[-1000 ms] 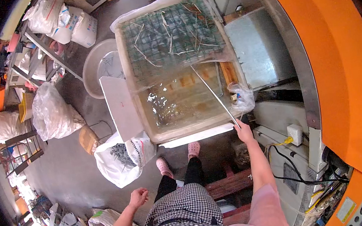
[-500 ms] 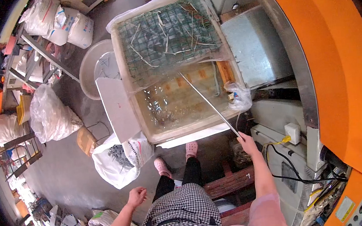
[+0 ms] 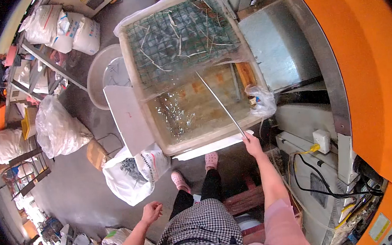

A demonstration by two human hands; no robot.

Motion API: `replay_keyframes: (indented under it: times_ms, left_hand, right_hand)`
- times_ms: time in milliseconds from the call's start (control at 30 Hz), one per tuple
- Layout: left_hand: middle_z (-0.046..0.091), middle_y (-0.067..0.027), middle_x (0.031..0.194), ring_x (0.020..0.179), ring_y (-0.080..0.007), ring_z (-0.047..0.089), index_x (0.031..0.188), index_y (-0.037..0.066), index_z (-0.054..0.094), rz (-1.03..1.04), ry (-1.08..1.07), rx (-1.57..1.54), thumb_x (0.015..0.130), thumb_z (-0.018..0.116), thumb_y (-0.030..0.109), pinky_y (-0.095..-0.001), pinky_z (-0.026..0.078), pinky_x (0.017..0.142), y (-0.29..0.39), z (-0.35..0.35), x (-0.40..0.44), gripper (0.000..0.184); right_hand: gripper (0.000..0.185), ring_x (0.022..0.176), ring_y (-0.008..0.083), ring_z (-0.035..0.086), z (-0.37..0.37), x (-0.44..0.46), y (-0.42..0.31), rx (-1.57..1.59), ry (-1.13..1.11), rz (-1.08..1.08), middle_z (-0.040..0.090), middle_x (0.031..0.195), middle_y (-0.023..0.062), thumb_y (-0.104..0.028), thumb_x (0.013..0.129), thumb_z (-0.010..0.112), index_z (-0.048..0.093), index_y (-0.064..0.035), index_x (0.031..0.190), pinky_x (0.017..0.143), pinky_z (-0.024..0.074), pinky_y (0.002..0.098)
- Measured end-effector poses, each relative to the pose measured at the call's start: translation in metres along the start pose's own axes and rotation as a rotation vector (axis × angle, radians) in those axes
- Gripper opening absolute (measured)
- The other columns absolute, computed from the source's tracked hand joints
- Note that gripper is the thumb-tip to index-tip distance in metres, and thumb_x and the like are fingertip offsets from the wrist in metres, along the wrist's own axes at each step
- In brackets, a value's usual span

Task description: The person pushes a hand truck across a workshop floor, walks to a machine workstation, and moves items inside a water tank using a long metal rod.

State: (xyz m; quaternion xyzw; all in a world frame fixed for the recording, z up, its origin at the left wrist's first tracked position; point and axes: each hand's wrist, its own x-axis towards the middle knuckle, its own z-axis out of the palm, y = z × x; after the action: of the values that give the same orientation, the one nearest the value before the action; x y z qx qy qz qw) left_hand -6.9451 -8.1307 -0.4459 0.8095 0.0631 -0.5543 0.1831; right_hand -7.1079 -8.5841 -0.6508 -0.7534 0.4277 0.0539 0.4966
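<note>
My right hand point(image 3: 252, 143) is closed round the near end of a long thin metal rod point(image 3: 222, 105). The rod's far end reaches over the water of a large pale tub point(image 3: 198, 143), near the torn edge of a clear film. Green netting point(image 3: 160, 41) with pale thin strips on it covers the tub's far half. My left hand point(image 3: 152, 212) hangs in the air left of the checked apron, fingers loosely curled, touching nothing; whether it holds anything small cannot be made out.
A white board point(image 3: 129, 114) leans at the tub's left, above a white sack point(image 3: 128, 181) of dark pieces. Behind it is a round basin point(image 3: 100, 80). A metal surface point(image 3: 276, 48) and an orange machine point(image 3: 364, 59) stand right. A red bench point(image 3: 244, 202) is near my legs.
My right hand has moved left with the rod, whose far end has shifted a little away from me. The left hand stays beside the apron.
</note>
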Motion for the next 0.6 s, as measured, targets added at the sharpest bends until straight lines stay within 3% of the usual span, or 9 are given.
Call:
replay_keyframes:
  times_ms: [133,600]
  left_hand:
    - [0.06,-0.0072,0.066,0.051,-0.0117,0.057,0.086,0.0,0.058,0.011,0.046,0.023,0.082,0.053,0.018,-0.0247,0.046,0.046,-0.009,-0.001,0.001,0.019]
    - [0.059,-0.0073,0.064,0.052,-0.012,0.057,0.085,0.0,0.059,-0.008,0.029,-0.027,0.082,0.053,0.016,-0.025,0.047,0.048,-0.013,-0.001,0.003,0.017]
  right_hand:
    - [0.031,0.073,0.0196,0.056,0.043,0.003,0.0,0.145,0.064,0.029,0.061,0.086,0.0175,-0.016,0.082,0.054,0.052,-0.006,0.112,0.07,0.0439,0.0299]
    - [0.033,0.077,0.0306,0.059,0.065,-0.008,-0.015,0.149,0.188,0.08,0.059,0.088,0.022,-0.019,0.083,0.053,0.052,0.0001,0.11,0.067,0.0451,0.034]
